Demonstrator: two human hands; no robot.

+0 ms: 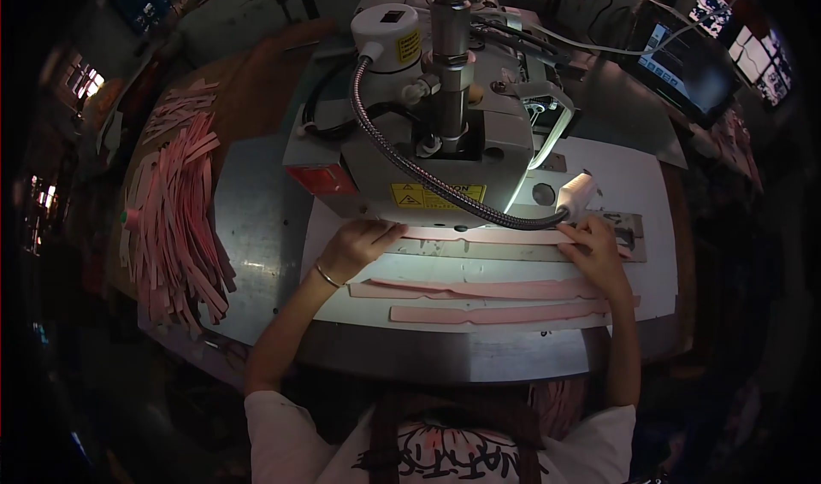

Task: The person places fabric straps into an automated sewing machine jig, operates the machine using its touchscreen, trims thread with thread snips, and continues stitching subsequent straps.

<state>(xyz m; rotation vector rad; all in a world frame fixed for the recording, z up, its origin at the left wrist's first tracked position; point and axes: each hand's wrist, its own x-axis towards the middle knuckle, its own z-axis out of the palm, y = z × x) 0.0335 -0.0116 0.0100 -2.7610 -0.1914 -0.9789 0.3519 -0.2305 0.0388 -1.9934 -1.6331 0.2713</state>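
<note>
A long pink strip (487, 234) lies straight along a flat grey plate (479, 250) at the front of the machine. My left hand (363, 246), with a bracelet at its wrist, pinches the strip's left end. Toward the right end, my right hand (594, 249) has its fingers closed on the same strip. Nearer to me, two more rows of pink strips, an upper one (453, 290) and a lower one (496, 315), rest on the white board (402, 270). The strip's middle sits close to the machine's front edge.
The grey machine (368, 159) with a yellow label stands behind the strip, a flexible metal hose (402, 161) curving to a white lamp (576, 193). A large pile of pink strips (175, 227) lies at left. A screen (684, 69) is at back right.
</note>
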